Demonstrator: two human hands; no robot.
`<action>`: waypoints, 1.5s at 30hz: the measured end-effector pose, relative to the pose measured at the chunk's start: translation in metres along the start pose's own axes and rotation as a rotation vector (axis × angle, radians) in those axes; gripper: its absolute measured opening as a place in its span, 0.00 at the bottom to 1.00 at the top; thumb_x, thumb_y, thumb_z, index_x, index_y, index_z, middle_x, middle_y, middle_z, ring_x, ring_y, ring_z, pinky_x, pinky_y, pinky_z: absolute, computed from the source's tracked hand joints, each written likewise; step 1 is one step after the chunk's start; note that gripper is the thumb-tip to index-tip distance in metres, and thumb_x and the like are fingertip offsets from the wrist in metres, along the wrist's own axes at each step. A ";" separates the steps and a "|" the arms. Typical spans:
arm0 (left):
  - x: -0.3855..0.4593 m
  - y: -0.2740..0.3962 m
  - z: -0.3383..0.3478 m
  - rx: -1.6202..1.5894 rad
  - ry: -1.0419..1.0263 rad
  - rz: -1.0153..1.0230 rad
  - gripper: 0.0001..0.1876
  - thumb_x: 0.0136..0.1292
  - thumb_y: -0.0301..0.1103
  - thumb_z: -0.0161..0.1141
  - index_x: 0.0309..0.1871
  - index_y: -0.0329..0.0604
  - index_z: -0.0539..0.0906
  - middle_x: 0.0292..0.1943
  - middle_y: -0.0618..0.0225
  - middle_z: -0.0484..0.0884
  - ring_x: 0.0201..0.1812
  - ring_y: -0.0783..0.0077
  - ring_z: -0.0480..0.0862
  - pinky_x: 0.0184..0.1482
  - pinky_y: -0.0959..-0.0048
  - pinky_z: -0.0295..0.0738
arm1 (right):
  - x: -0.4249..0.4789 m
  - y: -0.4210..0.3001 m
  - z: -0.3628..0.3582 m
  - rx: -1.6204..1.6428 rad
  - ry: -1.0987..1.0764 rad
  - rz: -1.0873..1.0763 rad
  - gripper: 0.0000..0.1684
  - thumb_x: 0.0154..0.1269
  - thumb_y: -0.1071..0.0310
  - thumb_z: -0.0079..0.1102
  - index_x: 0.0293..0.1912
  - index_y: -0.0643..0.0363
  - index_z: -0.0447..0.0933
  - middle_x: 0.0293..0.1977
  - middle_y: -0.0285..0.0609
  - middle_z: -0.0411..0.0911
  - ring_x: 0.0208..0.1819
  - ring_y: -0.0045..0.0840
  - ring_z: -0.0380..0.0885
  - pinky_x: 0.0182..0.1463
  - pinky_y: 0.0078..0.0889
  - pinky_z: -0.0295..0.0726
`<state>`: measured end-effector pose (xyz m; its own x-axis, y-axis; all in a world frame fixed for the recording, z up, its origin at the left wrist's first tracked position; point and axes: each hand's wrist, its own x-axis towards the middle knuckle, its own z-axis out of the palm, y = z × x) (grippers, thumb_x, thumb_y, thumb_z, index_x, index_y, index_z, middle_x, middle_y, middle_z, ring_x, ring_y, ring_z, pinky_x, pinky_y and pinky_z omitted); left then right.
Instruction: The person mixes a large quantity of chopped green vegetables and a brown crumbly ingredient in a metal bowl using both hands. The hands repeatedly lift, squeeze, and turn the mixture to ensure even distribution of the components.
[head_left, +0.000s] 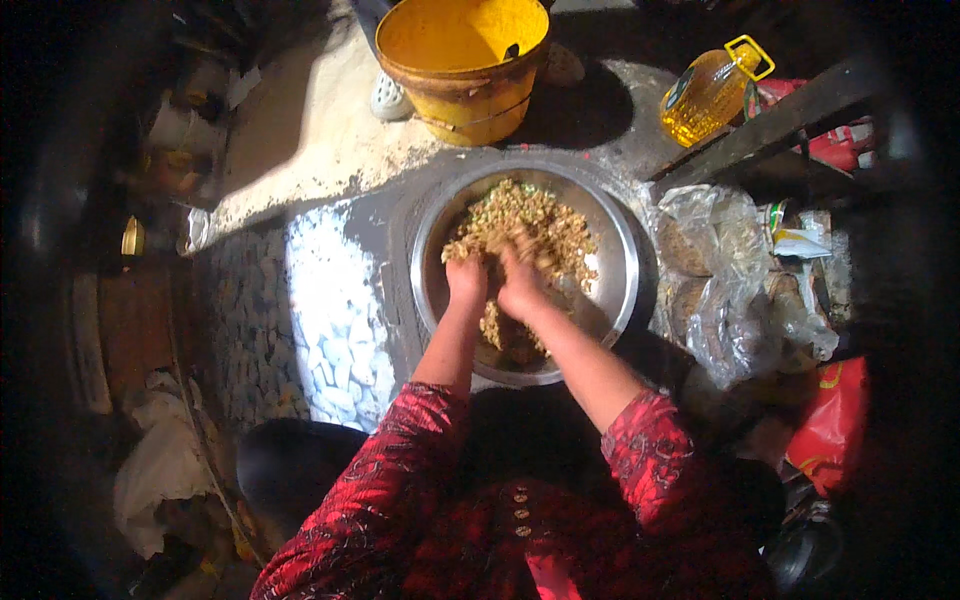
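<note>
A wide metal basin (626, 300) stands on the ground before me, holding a crumbly light-brown food mixture (555, 217) with green bits. Both hands are inside the basin, close together. The fingers of my left hand (466, 279) are sunk in the near left part of the mixture, so their hold is hidden. Just to its right, my right hand (521, 281) reaches into the mixture, its fingers blurred and partly covered. Some of the mixture lies below the hands, near the basin's near side.
Beyond the basin stands a yellow bucket (472, 109). A bottle of yellow oil (697, 97) is at the upper right, near a dark beam (772, 120). Clear plastic bags (720, 285) lie to the right, above a red bag (832, 424). Pale stones (341, 367) are at the left.
</note>
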<state>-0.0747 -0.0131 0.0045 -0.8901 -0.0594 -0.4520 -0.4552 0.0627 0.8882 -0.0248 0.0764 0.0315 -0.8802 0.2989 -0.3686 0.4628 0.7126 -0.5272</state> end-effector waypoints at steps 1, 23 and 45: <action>0.016 -0.025 -0.005 0.091 0.079 0.130 0.13 0.56 0.35 0.49 0.32 0.32 0.77 0.23 0.55 0.78 0.27 0.60 0.77 0.31 0.64 0.71 | -0.009 -0.003 0.009 -0.141 -0.051 -0.121 0.35 0.45 0.74 0.52 0.58 0.53 0.61 0.64 0.53 0.44 0.51 0.48 0.69 0.52 0.43 0.70; -0.010 -0.025 0.048 0.075 -0.339 0.047 0.15 0.61 0.37 0.47 0.44 0.35 0.76 0.39 0.56 0.78 0.39 0.61 0.76 0.40 0.64 0.69 | 0.025 0.131 -0.004 0.648 0.247 0.122 0.18 0.57 0.56 0.58 0.45 0.54 0.75 0.20 0.40 0.74 0.19 0.20 0.69 0.21 0.24 0.69; 0.010 -0.013 -0.004 0.329 -0.117 0.122 0.17 0.60 0.37 0.44 0.24 0.30 0.75 0.22 0.52 0.76 0.28 0.59 0.77 0.28 0.63 0.68 | 0.028 0.070 -0.046 0.580 0.086 0.256 0.22 0.58 0.60 0.57 0.50 0.61 0.71 0.44 0.42 0.75 0.42 0.28 0.74 0.46 0.30 0.71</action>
<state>-0.0780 -0.0181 -0.0110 -0.9263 0.0808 -0.3680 -0.3126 0.3802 0.8705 -0.0215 0.1636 0.0191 -0.7286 0.4810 -0.4876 0.6196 0.1595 -0.7685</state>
